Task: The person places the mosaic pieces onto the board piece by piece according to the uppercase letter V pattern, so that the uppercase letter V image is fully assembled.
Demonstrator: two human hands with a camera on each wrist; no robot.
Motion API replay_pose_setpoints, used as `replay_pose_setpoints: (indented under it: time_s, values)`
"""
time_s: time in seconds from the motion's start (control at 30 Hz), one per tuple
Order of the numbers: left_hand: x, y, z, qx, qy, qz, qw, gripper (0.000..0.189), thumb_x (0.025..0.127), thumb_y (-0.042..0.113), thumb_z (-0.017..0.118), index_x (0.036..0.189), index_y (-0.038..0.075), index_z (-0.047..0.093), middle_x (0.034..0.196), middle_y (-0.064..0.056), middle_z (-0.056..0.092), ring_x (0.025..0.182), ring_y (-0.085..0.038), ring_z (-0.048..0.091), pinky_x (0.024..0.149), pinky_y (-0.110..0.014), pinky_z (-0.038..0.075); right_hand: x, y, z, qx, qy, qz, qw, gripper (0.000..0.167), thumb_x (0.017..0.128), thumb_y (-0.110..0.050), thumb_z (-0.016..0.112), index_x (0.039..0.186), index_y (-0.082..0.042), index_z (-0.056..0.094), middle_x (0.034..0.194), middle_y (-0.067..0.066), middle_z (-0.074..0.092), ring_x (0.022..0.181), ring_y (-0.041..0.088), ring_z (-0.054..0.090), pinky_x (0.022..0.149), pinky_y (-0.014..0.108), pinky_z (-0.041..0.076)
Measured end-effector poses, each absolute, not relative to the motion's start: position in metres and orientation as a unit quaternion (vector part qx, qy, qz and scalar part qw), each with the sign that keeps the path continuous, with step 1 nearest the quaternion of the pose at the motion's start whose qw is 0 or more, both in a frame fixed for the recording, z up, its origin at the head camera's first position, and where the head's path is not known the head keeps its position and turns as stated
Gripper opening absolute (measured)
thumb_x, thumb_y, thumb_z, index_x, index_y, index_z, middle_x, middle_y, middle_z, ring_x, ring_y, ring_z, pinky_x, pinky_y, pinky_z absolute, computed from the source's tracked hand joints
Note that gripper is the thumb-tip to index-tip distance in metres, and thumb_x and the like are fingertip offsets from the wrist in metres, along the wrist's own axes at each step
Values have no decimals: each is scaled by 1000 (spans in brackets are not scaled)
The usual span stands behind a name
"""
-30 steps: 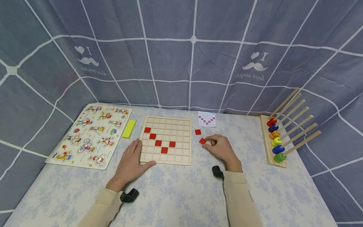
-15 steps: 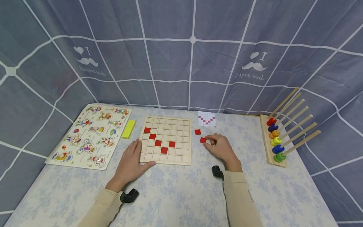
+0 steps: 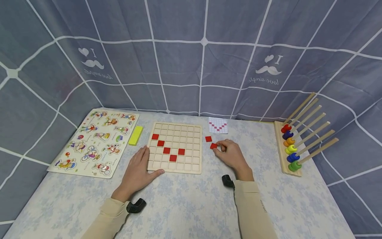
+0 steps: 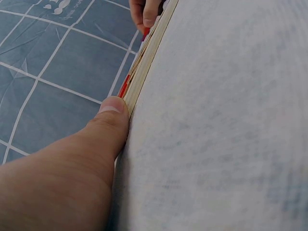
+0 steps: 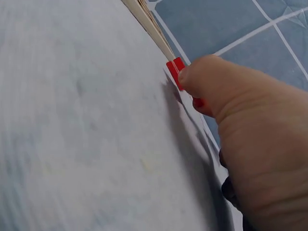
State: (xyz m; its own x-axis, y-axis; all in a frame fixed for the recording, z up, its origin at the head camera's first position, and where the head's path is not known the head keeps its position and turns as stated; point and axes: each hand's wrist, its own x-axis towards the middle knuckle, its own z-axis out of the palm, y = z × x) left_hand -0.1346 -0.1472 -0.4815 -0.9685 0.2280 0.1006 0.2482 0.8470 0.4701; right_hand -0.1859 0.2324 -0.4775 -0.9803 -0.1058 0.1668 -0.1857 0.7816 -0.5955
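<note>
A square wooden grid board lies on the table, several red square tiles set in its cells in a slanting line that turns up at the right. My left hand rests at the board's near left corner, fingers straight along the left side and thumb on the front edge. To the right of the board, my right hand pinches a red square tile between thumb and fingers. That tile appears tilted in the right wrist view, just off the cloth. Another red tile lies close behind it.
Behind the loose tile is a small pattern card with a V of red squares. A picture puzzle board and a yellow block are at left. A wooden peg rack with coloured beads stands at right.
My right hand has shifted the pinched tile very slightly away from me and turned it a little. The left hand and the board have stayed put.
</note>
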Motion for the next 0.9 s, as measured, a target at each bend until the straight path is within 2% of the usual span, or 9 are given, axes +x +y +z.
replay_pose_setpoints:
  time_s: [0.23,0.7,0.9]
  values:
    - [-136,-148,-482,-123,-962,-245,16,112,85,59,74,159,-8,23,166,-28,22,154,-46,21,124,-62,22,-187,222,-472,97,-933,338,70,22,89,-24,77,101,-6,75,73,-1,54,76,15,49,76,33,48]
    - [-135,-144,-482,-129,-959,-249,29,111,84,58,76,157,-9,27,164,-29,26,152,-48,24,122,-64,25,-190,205,-464,125,-922,361,61,18,90,-22,77,102,-9,75,75,-2,50,76,14,47,70,28,43]
    - [-133,-145,-479,-122,-961,-249,19,112,84,57,76,158,-9,24,165,-28,23,153,-47,22,123,-64,23,-196,190,-458,173,-920,347,55,21,92,-24,74,108,-9,74,75,-2,47,78,13,45,73,29,41]
